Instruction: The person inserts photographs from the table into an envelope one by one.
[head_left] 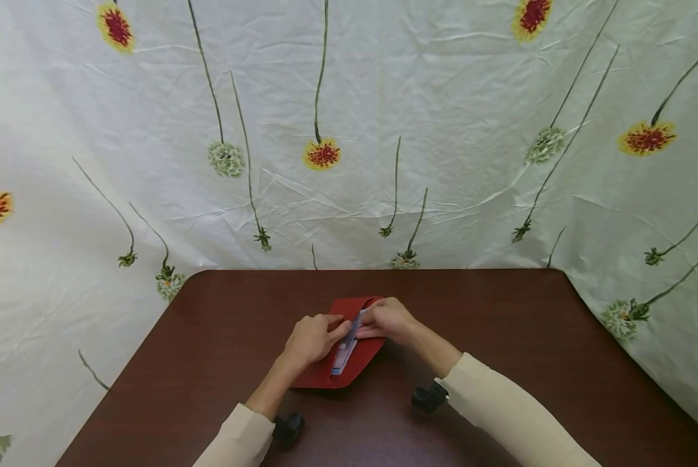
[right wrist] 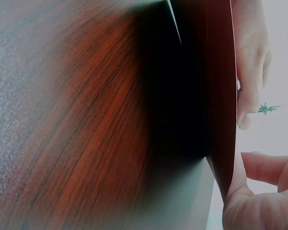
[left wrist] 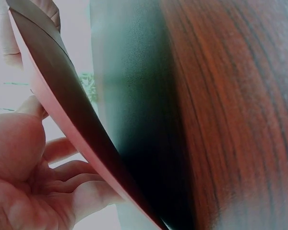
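A red envelope (head_left: 355, 366) lies tilted over the dark table, its long opening spread and a small stack of bluish-purple banknotes (head_left: 342, 358) sticking out of it. On the envelope's left part rests my left hand (head_left: 311, 337), thumb reaching to the edge of the notes, fingers laid along the red paper. From the right, my right hand (head_left: 392, 319) reaches into the opening and pinches the upper end of the notes; its fingertips are partly hidden. In the left wrist view the envelope (left wrist: 86, 124) shows edge-on, its near edge raised above the tabletop.
The reddish-brown wooden table (head_left: 489, 311) has rounded far corners. Behind and beside it hangs a white cloth (head_left: 460, 84) printed with flowers. A dark wrist camera (head_left: 429, 397) sits at the right cuff, another wrist camera (head_left: 288, 428) at the left.
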Action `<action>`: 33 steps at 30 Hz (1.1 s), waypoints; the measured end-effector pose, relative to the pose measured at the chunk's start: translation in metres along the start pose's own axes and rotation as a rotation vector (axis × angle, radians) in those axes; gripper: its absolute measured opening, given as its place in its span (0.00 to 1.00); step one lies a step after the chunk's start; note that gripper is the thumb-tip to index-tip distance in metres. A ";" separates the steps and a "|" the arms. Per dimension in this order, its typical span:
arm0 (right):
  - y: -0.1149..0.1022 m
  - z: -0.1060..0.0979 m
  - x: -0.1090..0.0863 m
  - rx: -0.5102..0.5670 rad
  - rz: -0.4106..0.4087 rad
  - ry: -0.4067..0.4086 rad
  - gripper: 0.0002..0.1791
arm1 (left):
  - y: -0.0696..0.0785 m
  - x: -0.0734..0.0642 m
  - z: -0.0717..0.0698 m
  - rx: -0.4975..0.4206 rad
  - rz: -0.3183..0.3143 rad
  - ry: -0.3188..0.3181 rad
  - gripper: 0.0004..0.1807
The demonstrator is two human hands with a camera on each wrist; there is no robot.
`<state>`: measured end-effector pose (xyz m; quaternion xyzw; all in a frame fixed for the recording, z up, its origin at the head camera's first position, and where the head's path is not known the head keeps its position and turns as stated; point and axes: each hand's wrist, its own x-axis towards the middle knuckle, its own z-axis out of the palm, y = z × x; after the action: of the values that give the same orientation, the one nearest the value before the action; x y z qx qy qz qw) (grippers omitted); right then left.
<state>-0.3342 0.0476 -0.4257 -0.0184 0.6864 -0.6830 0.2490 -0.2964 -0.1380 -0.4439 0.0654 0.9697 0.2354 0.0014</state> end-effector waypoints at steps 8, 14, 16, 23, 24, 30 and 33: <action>0.004 0.001 0.001 -0.009 0.007 0.022 0.17 | 0.000 0.000 0.000 -0.007 0.008 0.007 0.27; 0.007 0.003 0.001 -0.014 -0.011 0.038 0.18 | 0.000 0.000 0.000 -0.006 0.006 0.008 0.27; 0.007 0.003 0.001 -0.020 -0.018 0.042 0.18 | -0.001 0.000 0.000 -0.004 0.005 0.008 0.27; 0.007 0.003 0.000 -0.017 -0.022 0.048 0.18 | -0.001 0.000 0.000 -0.005 0.002 0.007 0.27; 0.007 0.003 -0.001 -0.015 -0.022 0.047 0.18 | -0.001 0.000 0.000 -0.006 0.001 0.008 0.27; 0.003 0.000 -0.003 -0.031 -0.001 0.015 0.18 | -0.002 0.000 0.000 -0.007 0.016 0.019 0.26; -0.002 -0.004 -0.006 -0.036 0.004 0.009 0.17 | -0.002 0.000 0.000 -0.005 0.020 0.021 0.26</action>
<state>-0.3303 0.0531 -0.4224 -0.0183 0.6998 -0.6700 0.2470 -0.2967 -0.1399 -0.4451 0.0727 0.9684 0.2384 -0.0112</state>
